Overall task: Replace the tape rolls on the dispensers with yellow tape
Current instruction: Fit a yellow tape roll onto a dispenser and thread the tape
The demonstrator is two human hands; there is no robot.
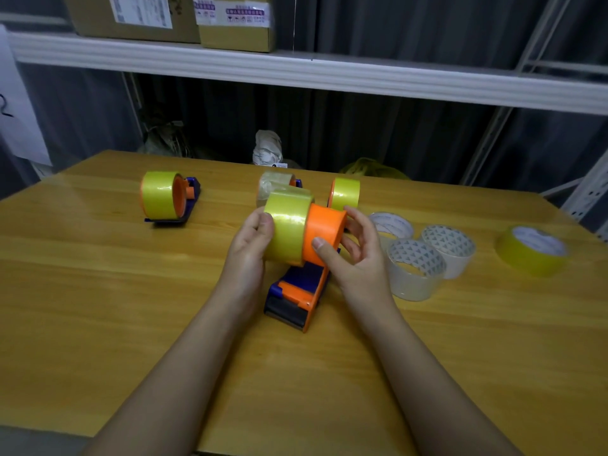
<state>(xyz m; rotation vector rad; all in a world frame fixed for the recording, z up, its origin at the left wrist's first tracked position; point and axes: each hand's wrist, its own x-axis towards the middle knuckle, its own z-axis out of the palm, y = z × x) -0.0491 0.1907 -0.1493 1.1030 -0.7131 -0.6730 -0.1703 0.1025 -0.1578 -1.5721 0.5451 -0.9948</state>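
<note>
An orange and blue tape dispenser [296, 291] stands on the wooden table [98, 307] in front of me. My left hand [253, 248] grips a yellow tape roll [286, 225] that sits partway on the dispenser's orange hub [324, 232]. My right hand [355, 255] holds the hub, thumb on its front and fingers behind. A dispenser with yellow tape [164, 199] stands at the far left. Behind my hands stand a dispenser with a clear roll [273, 185] and another with yellow tape [345, 192].
Three loose clear tape rolls [418, 268] lie to the right of my hands, and a spare yellow roll [533, 250] lies flat near the table's right edge. A white shelf [296, 70] with cardboard boxes [138, 18] runs above the table's far side.
</note>
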